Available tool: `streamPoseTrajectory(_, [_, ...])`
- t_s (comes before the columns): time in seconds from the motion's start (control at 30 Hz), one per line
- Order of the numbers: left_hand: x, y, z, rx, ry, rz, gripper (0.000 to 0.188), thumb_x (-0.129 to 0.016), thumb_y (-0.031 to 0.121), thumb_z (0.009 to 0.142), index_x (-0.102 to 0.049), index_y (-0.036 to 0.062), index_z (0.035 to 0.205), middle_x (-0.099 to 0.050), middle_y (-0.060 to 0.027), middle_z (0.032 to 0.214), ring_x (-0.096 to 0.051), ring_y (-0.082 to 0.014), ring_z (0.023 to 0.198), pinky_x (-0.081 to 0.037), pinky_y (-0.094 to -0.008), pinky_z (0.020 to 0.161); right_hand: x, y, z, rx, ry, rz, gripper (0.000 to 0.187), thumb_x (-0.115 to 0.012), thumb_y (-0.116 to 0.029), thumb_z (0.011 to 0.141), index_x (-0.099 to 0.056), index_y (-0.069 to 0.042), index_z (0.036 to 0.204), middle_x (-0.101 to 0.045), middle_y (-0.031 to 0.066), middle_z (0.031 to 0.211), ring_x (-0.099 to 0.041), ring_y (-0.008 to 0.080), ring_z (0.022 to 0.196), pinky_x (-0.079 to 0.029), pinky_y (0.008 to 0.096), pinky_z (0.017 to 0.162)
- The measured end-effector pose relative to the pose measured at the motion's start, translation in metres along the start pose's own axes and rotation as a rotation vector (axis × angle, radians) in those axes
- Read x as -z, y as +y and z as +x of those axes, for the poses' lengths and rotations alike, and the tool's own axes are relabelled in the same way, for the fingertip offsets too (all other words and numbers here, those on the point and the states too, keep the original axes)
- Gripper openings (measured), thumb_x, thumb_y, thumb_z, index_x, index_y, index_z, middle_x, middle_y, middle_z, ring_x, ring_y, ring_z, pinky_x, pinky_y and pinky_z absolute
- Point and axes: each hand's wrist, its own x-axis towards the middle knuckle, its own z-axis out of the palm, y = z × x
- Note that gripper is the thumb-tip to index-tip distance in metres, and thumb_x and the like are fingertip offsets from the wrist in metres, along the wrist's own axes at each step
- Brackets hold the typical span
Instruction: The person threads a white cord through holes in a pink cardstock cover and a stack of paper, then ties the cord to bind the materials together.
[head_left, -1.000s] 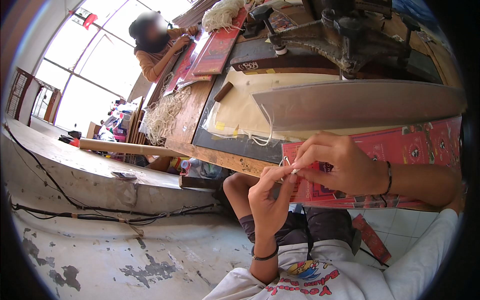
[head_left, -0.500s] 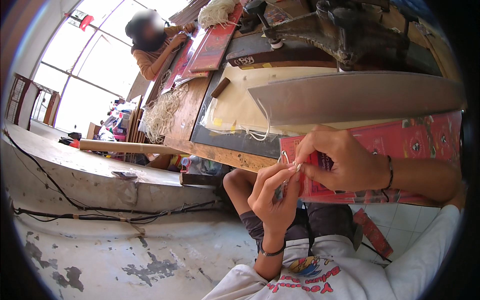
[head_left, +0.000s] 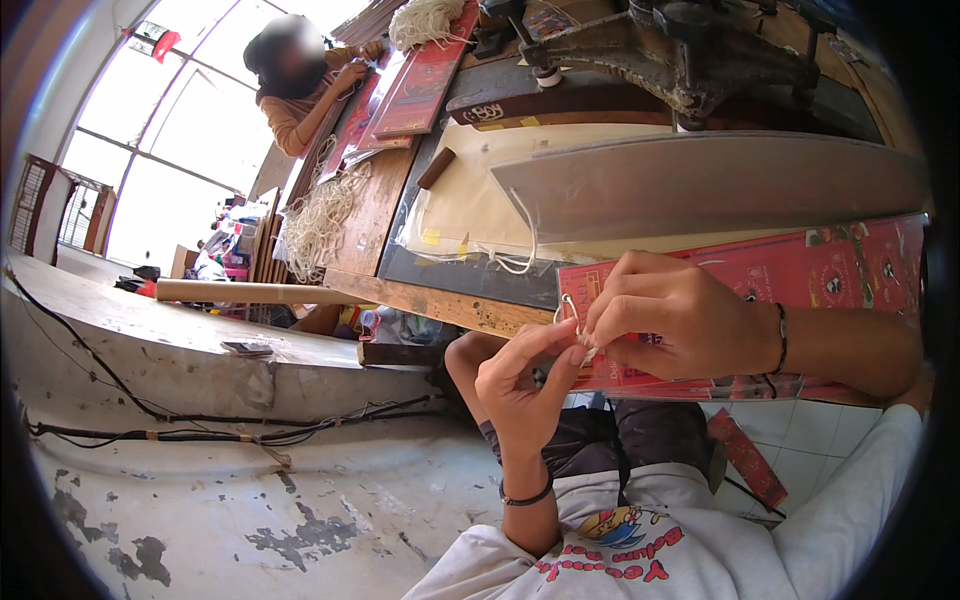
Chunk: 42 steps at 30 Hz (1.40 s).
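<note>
A red printed flat panel [head_left: 860, 275], glossy like a bag, lies under my right forearm at the table's near edge. A thin white cord [head_left: 568, 303] passes through a hole near its left end. My right hand [head_left: 675, 315] pinches this cord, with the fingers curled over the panel's left part. The thumb and index finger of my left hand [head_left: 525, 395] come together on the cord just left of it, and the other fingers bend loosely. Between the fingertips the cord bunches, and its exact form there is partly hidden.
A grey flat panel [head_left: 700, 185] with a white cord lies on the table beyond my hands. Behind it stands a heavy metal press [head_left: 660, 60]. A brown block [head_left: 436, 168] and a heap of white cord [head_left: 325, 215] lie leftward. A co-worker [head_left: 300, 90] handles things at the far left.
My left hand has shifted slightly left and turned, its fingers spreading more from the thumb. My right-hand fingers have curled further round the cord.
</note>
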Motion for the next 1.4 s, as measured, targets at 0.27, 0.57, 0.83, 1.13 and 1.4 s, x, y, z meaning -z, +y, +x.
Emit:
streamPoseTrajectory(0.27, [0.013, 0.002, 0.007, -0.055, -0.158, 0.136, 0.024, -0.074, -0.013, 0.084, -0.075, -0.0079, 0.107, -0.072, -0.0123, 0.099, -0.065, -0.0097, 0.079, -0.051, -0.0205, 0.065, 0.000, 0.003, -0.001, 0.008, -0.023, 0.002, 0.013, -0.079, -0.008, 0.082, -0.068, -0.008, 0.088, -0.070, 0.0044, 0.090, -0.066, 0.0263, 0.092, -0.054, 0.0383, 0.083])
streamPoseTrajectory(0.57, [0.013, 0.012, 0.010, -0.091, -0.176, 0.274, 0.021, -0.074, -0.015, 0.076, -0.075, -0.0069, 0.095, -0.074, -0.0124, 0.092, -0.069, -0.0141, 0.081, -0.053, -0.0245, 0.071, 0.000, 0.003, -0.002, 0.054, -0.046, -0.043, 0.014, -0.081, -0.011, 0.079, -0.070, -0.010, 0.088, -0.069, 0.0037, 0.090, -0.066, 0.0253, 0.092, -0.053, 0.0378, 0.082])
streamPoseTrajectory(0.83, [0.016, 0.011, 0.013, -0.136, -0.210, 0.298, 0.016, -0.077, -0.010, 0.076, -0.073, -0.0060, 0.091, -0.075, -0.0124, 0.088, -0.070, -0.0200, 0.082, -0.054, -0.0301, 0.076, -0.002, 0.003, -0.002, 0.064, -0.055, -0.074, 0.014, -0.080, -0.014, 0.079, -0.069, -0.011, 0.088, -0.067, 0.0032, 0.088, -0.065, 0.0249, 0.091, -0.052, 0.0381, 0.083])
streamPoseTrajectory(1.13, [0.009, 0.007, 0.002, -0.013, -0.114, 0.172, 0.010, -0.069, -0.005, 0.092, -0.067, -0.0047, 0.102, -0.069, -0.0063, 0.087, -0.063, -0.0098, 0.076, -0.049, -0.0228, 0.068, -0.001, 0.003, 0.000, 0.059, -0.059, -0.052, 0.012, -0.078, -0.013, 0.082, -0.069, -0.010, 0.088, -0.067, 0.0040, 0.088, -0.065, 0.0259, 0.089, -0.053, 0.0390, 0.081])
streamPoseTrajectory(1.4, [-0.001, 0.005, -0.002, 0.051, 0.071, -0.007, 0.009, -0.066, 0.000, 0.098, -0.063, -0.0047, 0.106, -0.068, -0.0042, 0.088, -0.063, -0.0073, 0.078, -0.049, -0.0202, 0.070, -0.002, 0.002, 0.001, -0.020, -0.054, -0.033, 0.020, -0.080, -0.021, 0.083, -0.069, -0.009, 0.094, -0.068, 0.0059, 0.088, -0.066, 0.0276, 0.087, -0.053, 0.0394, 0.080])
